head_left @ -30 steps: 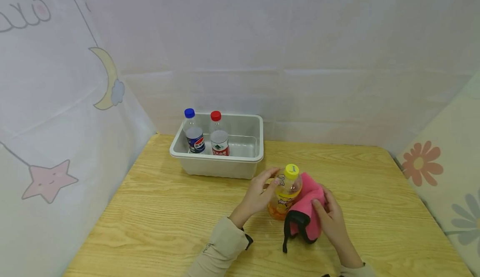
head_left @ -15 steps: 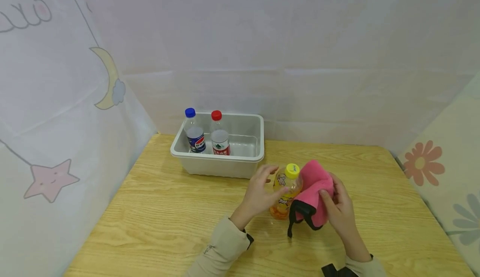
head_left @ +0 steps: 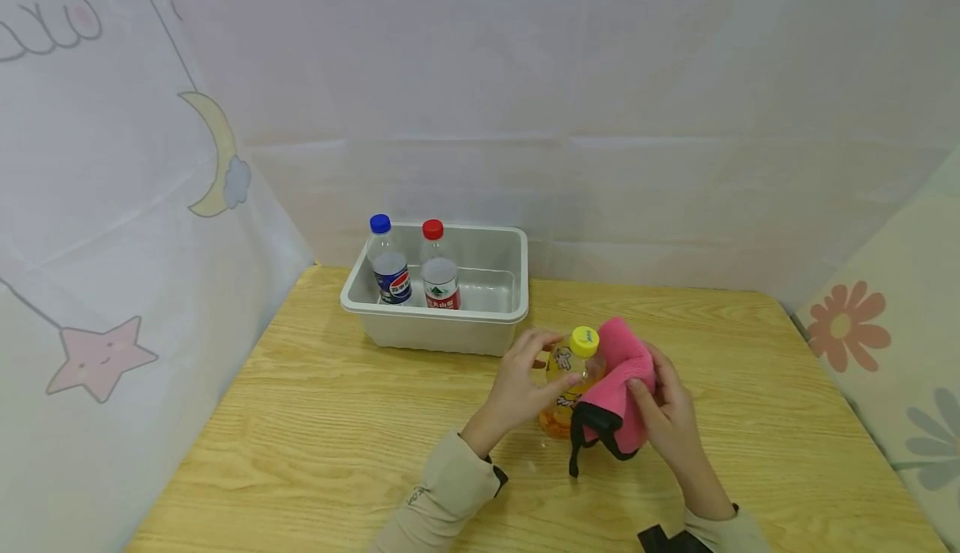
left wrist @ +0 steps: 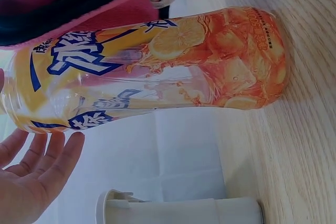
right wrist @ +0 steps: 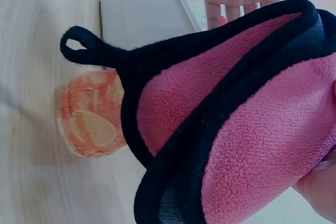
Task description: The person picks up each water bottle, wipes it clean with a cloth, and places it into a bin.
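Change: against the head view half a second back, the folded pink fleece cloth with black trim [head_left: 618, 399] has come down and in from a raised spot at the right of the clear plastic bottle with a yellow cap and orange fruit label [head_left: 572, 382]; it now lies against the bottle's right side. The bottle has kept its place.
Meaning: judged from this, the cloth is being worked over the bottle's side, and wiping looks to be under way rather than finished.
Bottle: upright on the pale wooden table [head_left: 315, 436], lower centre of the head view, in front of the right corner of the white plastic tub [head_left: 435, 332].
Left hand [head_left: 525, 386]: fingers fairly straight and only lightly bent, resting against the bottle's left side near its shoulder; the left wrist view shows fingers [left wrist: 50, 163] loose and apart, not wrapped round it.
Right hand [head_left: 663, 420]: fingers curled round the cloth, gripping its folded bulk; the black loop [right wrist: 84, 51] hangs free.
Tub: holds a blue-capped bottle [head_left: 388, 261] and a red-capped bottle [head_left: 438, 266], both upright at its left end.
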`<action>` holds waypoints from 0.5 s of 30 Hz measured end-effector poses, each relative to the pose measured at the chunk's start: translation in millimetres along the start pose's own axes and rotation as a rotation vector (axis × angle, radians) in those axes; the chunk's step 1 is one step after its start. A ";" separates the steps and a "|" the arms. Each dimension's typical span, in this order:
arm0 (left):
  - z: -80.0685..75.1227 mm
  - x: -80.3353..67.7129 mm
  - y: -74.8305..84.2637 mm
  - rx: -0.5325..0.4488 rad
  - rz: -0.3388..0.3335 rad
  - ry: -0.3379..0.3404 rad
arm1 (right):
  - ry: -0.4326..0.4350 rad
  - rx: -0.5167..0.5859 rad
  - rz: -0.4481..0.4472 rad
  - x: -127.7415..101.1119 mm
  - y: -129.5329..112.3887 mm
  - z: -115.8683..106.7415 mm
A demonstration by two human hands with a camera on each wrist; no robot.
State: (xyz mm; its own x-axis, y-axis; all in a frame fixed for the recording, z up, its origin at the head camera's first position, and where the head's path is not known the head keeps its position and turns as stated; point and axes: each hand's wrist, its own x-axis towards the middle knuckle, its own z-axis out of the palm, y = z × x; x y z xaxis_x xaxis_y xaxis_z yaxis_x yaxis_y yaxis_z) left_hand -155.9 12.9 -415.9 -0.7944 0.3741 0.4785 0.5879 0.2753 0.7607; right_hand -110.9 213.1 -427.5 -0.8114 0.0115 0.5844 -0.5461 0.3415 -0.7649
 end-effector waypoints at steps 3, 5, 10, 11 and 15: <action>0.1 0.5 0.4 -0.011 -0.001 -0.001 | -0.006 0.038 0.030 -2.5 2.6 2.3; 0.2 0.9 0.7 -0.018 -0.001 0.000 | -0.010 0.065 0.060 -5.4 5.0 4.2; 0.5 1.1 0.5 -0.033 -0.012 -0.001 | -0.006 0.115 0.137 -14.2 13.2 10.5; 0.6 1.0 0.2 -0.034 -0.014 -0.002 | -0.006 0.122 0.147 -15.9 14.9 11.7; 1.2 0.7 -1.4 -0.048 -0.017 -0.004 | -0.017 0.161 0.189 -21.7 21.9 15.8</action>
State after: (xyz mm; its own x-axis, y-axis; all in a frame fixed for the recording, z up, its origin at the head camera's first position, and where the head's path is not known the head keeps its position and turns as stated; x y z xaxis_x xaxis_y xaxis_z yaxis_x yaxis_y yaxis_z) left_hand -157.1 13.9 -417.2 -0.8034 0.3732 0.4640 0.5664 0.2388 0.7887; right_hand -108.5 205.4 -461.2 -0.9047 0.0449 0.4237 -0.4098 0.1804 -0.8941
